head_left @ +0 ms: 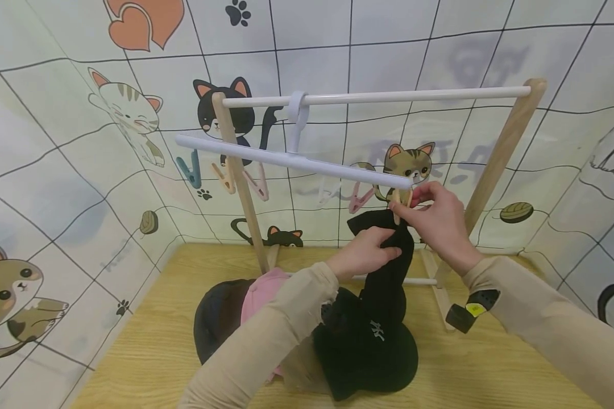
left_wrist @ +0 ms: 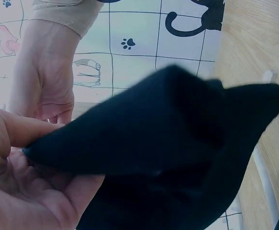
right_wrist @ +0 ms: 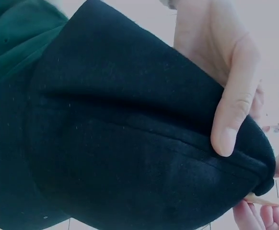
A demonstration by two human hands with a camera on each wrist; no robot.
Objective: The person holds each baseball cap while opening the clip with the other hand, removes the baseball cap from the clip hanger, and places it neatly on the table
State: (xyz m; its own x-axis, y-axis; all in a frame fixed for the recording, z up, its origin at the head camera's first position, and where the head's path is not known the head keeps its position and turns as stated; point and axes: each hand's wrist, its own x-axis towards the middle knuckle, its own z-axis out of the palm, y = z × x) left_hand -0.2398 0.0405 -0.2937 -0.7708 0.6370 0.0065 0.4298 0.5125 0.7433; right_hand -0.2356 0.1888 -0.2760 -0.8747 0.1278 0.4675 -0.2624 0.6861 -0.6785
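A black piece of fabric headwear, apparently a cap (head_left: 386,281), hangs below the right end of a white clip hanger (head_left: 307,165). My left hand (head_left: 363,254) grips its upper part, thumb on one face; the left wrist view shows its edge between the thumb and fingers (left_wrist: 48,129). At the hanger's end my right hand (head_left: 437,221) pinches a pale yellow clothespin (head_left: 397,207). The clothespin is at the fabric's top edge; whether its jaws bite the fabric cannot be told. Just beneath, a dark cap with a white logo (head_left: 389,363) lies on the table.
The hanger hooks over the white bar of a wooden rack (head_left: 414,96). Other clothespins hang along it, including a teal one (head_left: 190,170) and a pink one (head_left: 360,197). A pink cap (head_left: 258,292) and a dark cap (head_left: 210,318) lie left on the wooden table (head_left: 148,341).
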